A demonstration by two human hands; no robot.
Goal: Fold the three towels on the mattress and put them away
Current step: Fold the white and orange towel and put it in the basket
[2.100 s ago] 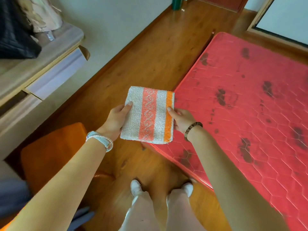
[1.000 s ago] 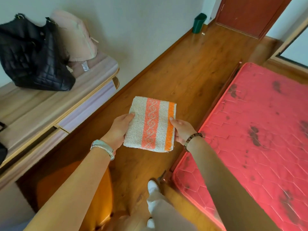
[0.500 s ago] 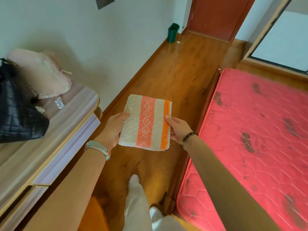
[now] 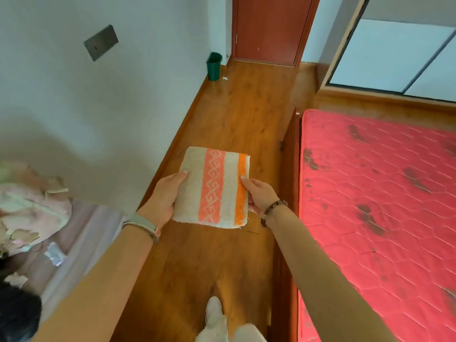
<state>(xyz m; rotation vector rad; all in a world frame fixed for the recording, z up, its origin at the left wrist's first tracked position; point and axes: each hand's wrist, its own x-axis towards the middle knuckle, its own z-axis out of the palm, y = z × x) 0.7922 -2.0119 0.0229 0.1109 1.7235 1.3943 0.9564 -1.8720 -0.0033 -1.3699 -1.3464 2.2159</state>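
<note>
I've got 1 towel (image 4: 214,188) folded into a small flat rectangle, held level in front of me over the wood floor (image 4: 234,114), approx. centre of view. My left hand (image 4: 164,196) pinches its 9 o'clock edge, thumb on top and the other fingers under the cloth. My right hand (image 4: 259,196) pinches the 3 o'clock edge the same way, thumb on the orange stripe. Both are clamped on the towel, neither loose.

Progress: this towel's fold looks done, so what's left for it is putting it away. The mattress (image 4: 382,193) at 3 o'clock shows no towels on the part I can see. Where the other 2 are, folded or not, I can't tell.

Vs. 2 s ago: my grip and the fold are unchanged, but I've turned. Then the towel hung over the mattress edge w/ my view pointing down. Now it's over bare floor, the mattress sits off to the right, and the door (image 4: 269,28) at 12 o'clock and the green bin (image 4: 214,66) at 11 are in view. The desk (image 4: 81,233) has slid to 8 o'clock and the black bag (image 4: 17,314) is nearly out of frame at 7.
</note>
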